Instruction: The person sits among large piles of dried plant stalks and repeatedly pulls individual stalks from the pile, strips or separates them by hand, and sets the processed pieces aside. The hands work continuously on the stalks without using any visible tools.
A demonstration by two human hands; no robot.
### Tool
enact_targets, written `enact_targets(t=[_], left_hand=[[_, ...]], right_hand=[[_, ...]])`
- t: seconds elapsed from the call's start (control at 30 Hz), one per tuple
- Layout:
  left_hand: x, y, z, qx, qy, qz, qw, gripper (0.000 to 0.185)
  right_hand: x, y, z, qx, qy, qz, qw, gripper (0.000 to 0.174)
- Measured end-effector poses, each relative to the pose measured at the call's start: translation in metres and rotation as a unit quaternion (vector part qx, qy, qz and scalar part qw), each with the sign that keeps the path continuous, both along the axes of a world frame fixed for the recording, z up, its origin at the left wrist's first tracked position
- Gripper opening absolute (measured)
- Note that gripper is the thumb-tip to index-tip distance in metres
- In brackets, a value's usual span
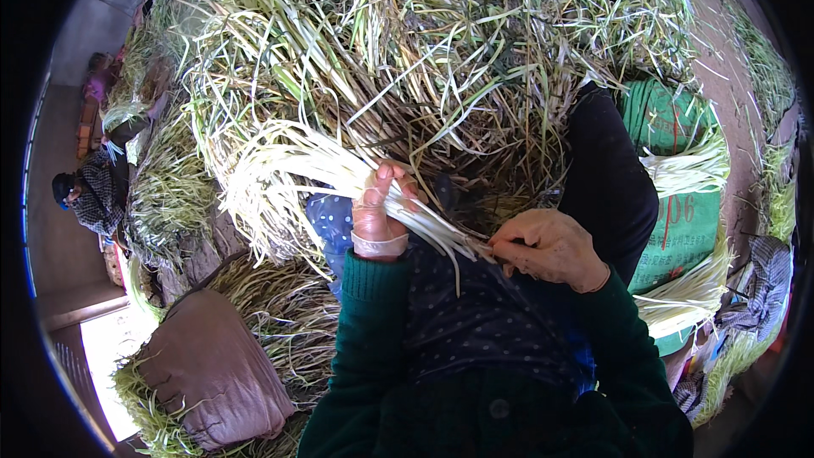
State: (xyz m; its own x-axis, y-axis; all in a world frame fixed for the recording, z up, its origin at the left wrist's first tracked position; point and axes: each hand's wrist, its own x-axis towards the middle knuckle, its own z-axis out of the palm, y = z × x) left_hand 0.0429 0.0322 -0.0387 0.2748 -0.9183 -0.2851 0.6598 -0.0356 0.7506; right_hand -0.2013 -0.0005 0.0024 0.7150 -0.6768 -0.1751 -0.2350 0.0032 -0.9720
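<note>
My left hand (381, 210) is closed around a bundle of pale, long-stemmed vegetable stalks (311, 156), whose tops fan out to the left. The lower ends of the stalks slant down to the right over my dotted dark apron (483, 312). At those ends, my right hand (550, 248) pinches some thin stalk tips or brownish strands between thumb and fingers; exactly what it grips is too small to tell. Just beyond both hands rises a large heap of green and pale stalks (394, 63).
Green woven sacks (687, 219) with pale stalk bundles (687, 292) lie at the right. A brown cloth-covered bundle (216, 362) sits at the lower left, beside more stalks (286, 318). Another person (95, 194) works at the far left. Checked cloth (760, 286) lies at the far right.
</note>
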Motion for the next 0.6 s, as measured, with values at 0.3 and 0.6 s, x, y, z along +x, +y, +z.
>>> enact_targets(t=[0.3,0.6], left_hand=[[-0.008,0.000,0.007,0.056,-0.020,0.009,0.998,0.022],[-0.003,-0.003,0.005,-0.023,0.025,0.004,0.999,0.018]], right_hand=[[0.017,-0.009,0.000,0.065,0.022,0.099,0.993,0.020],[-0.008,0.006,-0.025,0.324,-0.166,-0.003,0.931,0.046]])
